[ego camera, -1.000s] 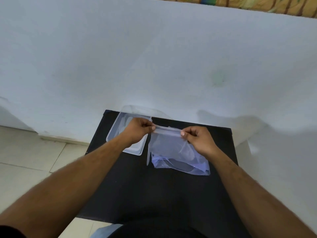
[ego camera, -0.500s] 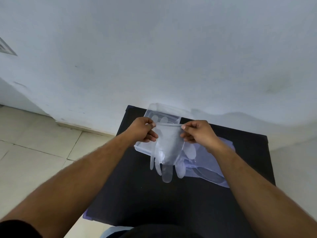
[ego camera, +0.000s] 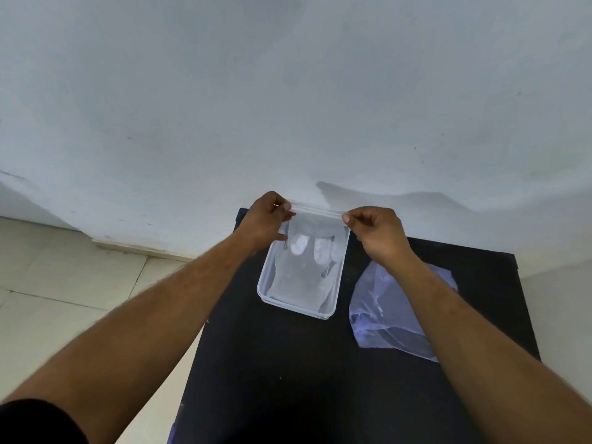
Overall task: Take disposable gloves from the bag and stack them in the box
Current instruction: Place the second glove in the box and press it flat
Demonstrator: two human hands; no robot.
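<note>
Both hands, left hand (ego camera: 267, 216) and right hand (ego camera: 376, 233), pinch the glove (ego camera: 312, 251) cuff, now carried from the bag (ego camera: 389, 310) to above the box (ego camera: 299, 307), ready for lowering.

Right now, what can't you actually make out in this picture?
- How many gloves already lie in the box: head view, clear layers blend together.
- The held glove, pinched by left hand and right hand: see-through, its outline fades.
- The bag: its contents are unclear, and the right forearm covers part.
- The table: its near edge is cut off.

The right forearm (ego camera: 464, 315) hides part of the bag (ego camera: 381, 312); the glove's (ego camera: 307, 251) fingers blur.
</note>
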